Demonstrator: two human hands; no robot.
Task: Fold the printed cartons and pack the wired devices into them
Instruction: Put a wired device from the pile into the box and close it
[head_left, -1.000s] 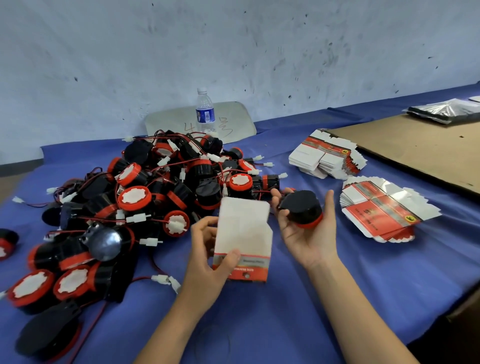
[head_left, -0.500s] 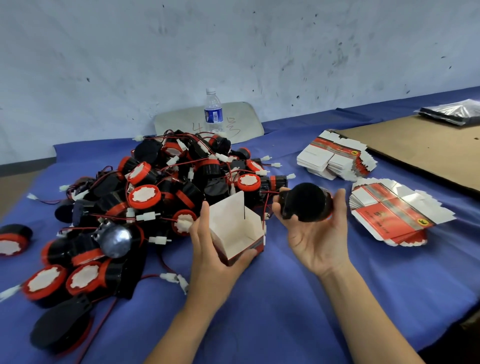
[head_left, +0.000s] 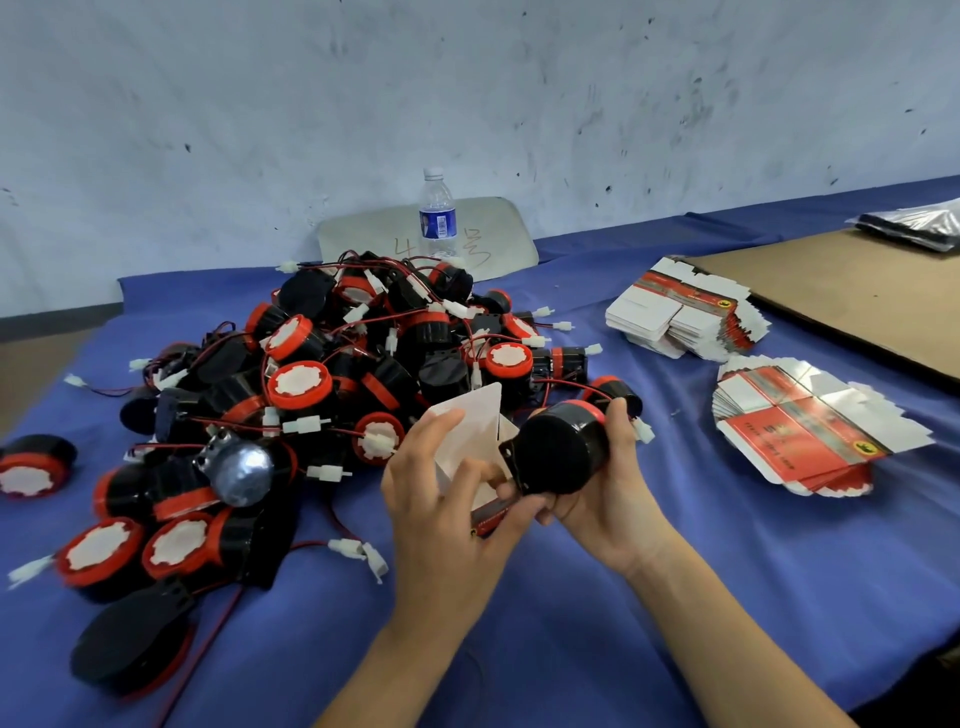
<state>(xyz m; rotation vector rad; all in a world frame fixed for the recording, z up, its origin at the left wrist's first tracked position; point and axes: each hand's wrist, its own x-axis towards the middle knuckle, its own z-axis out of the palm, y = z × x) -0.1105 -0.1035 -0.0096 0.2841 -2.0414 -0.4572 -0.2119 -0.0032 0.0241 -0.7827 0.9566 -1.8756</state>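
**Black plastic device at the mouth of a thin card carton**

Just in front of the pile (head_left: 332, 384) of black-and-red devices, both hands are at work. Left hand (head_left: 441, 499) grips the carton (head_left: 478, 431), fingers & thumb clamped round its white walls, top flap standing up. Right hand (head_left: 608, 499) is wrapped round the device (head_left: 563, 452), black end at the carton's mouth, red rim away from it. Can't tell if it's in yet. Its red wire (head_left: 566, 384) loops toward the pile, and the white plug (head_left: 643, 431) sits by the fingertips.

Handling, as I judge it: device looks hard, rigid, prob. w/ some heft, sides smooth & glossy, so grip round the barrel, not by the wire. The small bracket (head_left: 511, 462) on the black end could snag the card edge. Carton is light, thin, crushes easily: hold by the side walls near the corners, no squeezing across the mouth. Wire is floppy, needs tucking in after.

Right of the pile lie two stacks of flat cartons (head_left: 810, 431). Behind it is a water bottle (head_left: 437, 215).
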